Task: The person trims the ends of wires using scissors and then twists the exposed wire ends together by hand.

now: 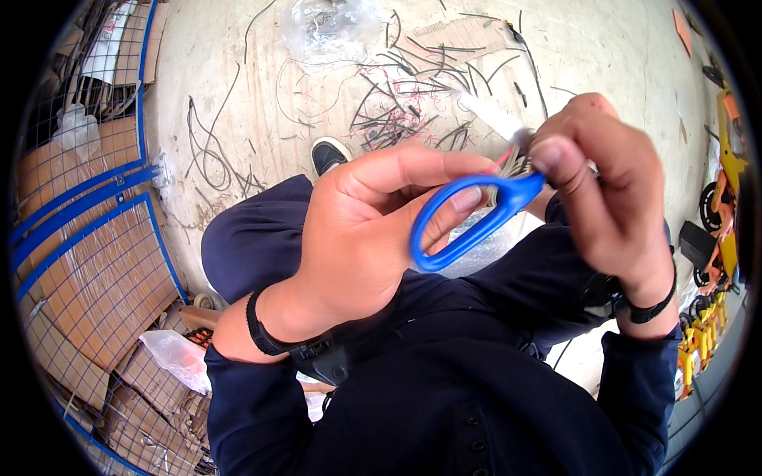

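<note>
Fingers of left hand [361,238] through blue scissors [476,218] handle, right hand [607,186] pinching white cable [496,119].

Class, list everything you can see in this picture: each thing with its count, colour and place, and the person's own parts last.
scissors: one, blue handles, held centre
cable: one, white, pinched at the blades
wire offcuts: many, dark, on floor above
plastic bag: one, clear, top centre
wire cage: one, blue frame, cardboard inside, left
shoe: one, black, on floor
left hand: grips the scissors, black wristband
right hand: pinches the cable, black wristband
</note>
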`<state>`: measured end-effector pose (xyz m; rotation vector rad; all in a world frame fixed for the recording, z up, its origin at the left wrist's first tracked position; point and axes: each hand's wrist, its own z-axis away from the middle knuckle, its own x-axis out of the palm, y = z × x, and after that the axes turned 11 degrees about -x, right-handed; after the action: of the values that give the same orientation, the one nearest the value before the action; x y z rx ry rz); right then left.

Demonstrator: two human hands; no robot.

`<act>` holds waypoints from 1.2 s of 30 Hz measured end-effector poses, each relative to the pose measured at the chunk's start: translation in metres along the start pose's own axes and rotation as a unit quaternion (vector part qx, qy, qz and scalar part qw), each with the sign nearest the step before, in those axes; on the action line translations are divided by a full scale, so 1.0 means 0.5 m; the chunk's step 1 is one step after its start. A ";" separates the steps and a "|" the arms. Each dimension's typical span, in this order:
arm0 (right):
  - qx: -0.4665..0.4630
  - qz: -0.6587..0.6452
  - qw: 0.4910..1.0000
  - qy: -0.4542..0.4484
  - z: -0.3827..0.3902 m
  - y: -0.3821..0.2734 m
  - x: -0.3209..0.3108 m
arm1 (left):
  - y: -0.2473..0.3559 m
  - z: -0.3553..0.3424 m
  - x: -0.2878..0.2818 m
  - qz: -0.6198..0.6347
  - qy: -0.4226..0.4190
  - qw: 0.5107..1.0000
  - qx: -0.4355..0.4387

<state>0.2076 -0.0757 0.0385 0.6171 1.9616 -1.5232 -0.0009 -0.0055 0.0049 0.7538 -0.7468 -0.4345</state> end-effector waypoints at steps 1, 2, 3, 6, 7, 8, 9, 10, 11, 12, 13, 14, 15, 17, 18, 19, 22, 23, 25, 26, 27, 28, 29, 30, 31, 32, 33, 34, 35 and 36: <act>0.048 -0.027 0.998 0.020 -0.002 -0.002 -0.003 | -0.004 0.000 0.001 0.013 -0.003 1.000 0.005; 0.074 -0.048 0.995 0.036 -0.003 -0.002 -0.006 | -0.006 0.001 0.001 0.027 -0.005 1.000 0.011; 0.085 -0.066 0.993 0.042 -0.003 -0.005 -0.006 | -0.002 0.001 0.001 0.034 -0.005 0.999 -0.003; -0.019 -0.052 0.998 -0.007 0.000 0.001 -0.011 | 0.000 -0.003 0.008 0.080 0.007 0.997 -0.016; -0.050 -0.043 0.998 -0.024 0.004 0.001 -0.003 | 0.003 -0.007 0.008 0.055 0.010 0.998 -0.019; -0.069 -0.037 0.996 -0.032 0.006 0.002 0.004 | 0.005 -0.005 0.010 0.056 0.010 0.998 -0.025; -0.078 -0.031 0.996 -0.035 0.005 0.005 0.012 | 0.006 -0.002 0.011 0.057 0.013 0.998 -0.031; -0.079 -0.032 0.996 -0.039 0.005 0.005 0.016 | 0.007 0.001 0.014 0.058 0.015 0.998 -0.036; -0.079 -0.032 0.995 -0.043 0.005 0.005 0.020 | 0.010 0.001 0.027 0.073 0.034 0.996 -0.038; -0.081 -0.036 0.995 -0.043 0.005 0.005 0.021 | 0.010 0.001 0.025 0.076 0.024 0.996 -0.039; -0.082 -0.037 0.995 -0.042 0.004 0.005 0.022 | 0.008 0.000 0.022 0.080 0.014 0.996 -0.040; -0.082 -0.038 0.995 -0.040 0.003 0.004 0.022 | 0.007 0.000 0.021 0.083 0.003 0.996 -0.041; -0.083 -0.038 0.995 -0.037 0.003 0.004 0.023 | 0.008 0.000 0.020 0.082 0.000 0.996 -0.044; -0.083 -0.037 0.995 -0.037 0.003 0.004 0.023 | 0.009 0.001 0.020 0.079 -0.007 0.996 -0.049; -0.082 -0.036 0.995 -0.040 0.004 0.004 0.023 | 0.009 0.000 0.017 0.084 -0.022 0.995 -0.054; -0.080 -0.037 0.995 -0.042 0.004 0.004 0.023 | 0.009 -0.001 0.011 0.088 -0.037 0.994 -0.059; -0.069 -0.037 0.996 -0.049 0.006 0.003 0.021 | 0.013 -0.001 0.011 0.099 -0.049 0.991 -0.070; -0.070 -0.039 0.996 -0.048 0.007 0.003 0.022 | 0.015 0.000 0.011 0.102 -0.048 0.991 -0.074; -0.070 -0.042 0.996 -0.045 0.007 0.003 0.023 | 0.013 0.001 0.008 0.112 -0.056 0.989 -0.079; -0.076 -0.045 0.995 -0.043 0.008 0.003 0.024 | 0.011 0.002 0.007 0.117 -0.061 0.988 -0.082; -0.080 -0.049 0.995 -0.040 0.008 0.004 0.025 | 0.009 0.002 0.008 0.113 -0.060 0.989 -0.072; -0.081 -0.050 0.995 -0.042 0.008 0.003 0.025 | 0.006 0.001 0.009 0.109 -0.059 0.990 -0.062; -0.080 -0.050 0.995 -0.044 0.008 0.003 0.024 | 0.004 0.001 0.009 0.105 -0.058 0.991 -0.052; -0.076 -0.049 0.995 -0.050 0.008 0.001 0.022 | 0.002 -0.001 0.008 0.097 -0.060 0.992 -0.048; -0.073 -0.048 0.995 -0.052 0.008 0.001 0.022 | 0.000 -0.003 0.006 0.088 -0.061 0.993 -0.045; -0.070 -0.046 0.995 -0.053 0.009 0.001 0.022 | -0.002 -0.005 0.005 0.079 -0.063 0.994 -0.041; -0.070 -0.045 0.995 -0.051 0.009 0.001 0.022 | -0.003 -0.005 0.006 0.080 -0.059 0.994 -0.037; -0.069 -0.044 0.995 -0.049 0.010 0.001 0.022 | -0.004 -0.006 0.008 0.080 -0.054 0.995 -0.034; -0.067 -0.041 0.996 -0.051 0.009 0.000 0.021 | -0.004 -0.005 0.010 0.081 -0.050 0.995 -0.030; -0.065 -0.038 0.996 -0.054 0.009 -0.001 0.020 | -0.002 -0.004 0.011 0.088 -0.044 0.994 -0.038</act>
<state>0.2011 -0.0798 0.0311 0.4028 2.0025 -1.4288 0.0042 -0.0085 0.0053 0.5940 -0.8676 -0.3369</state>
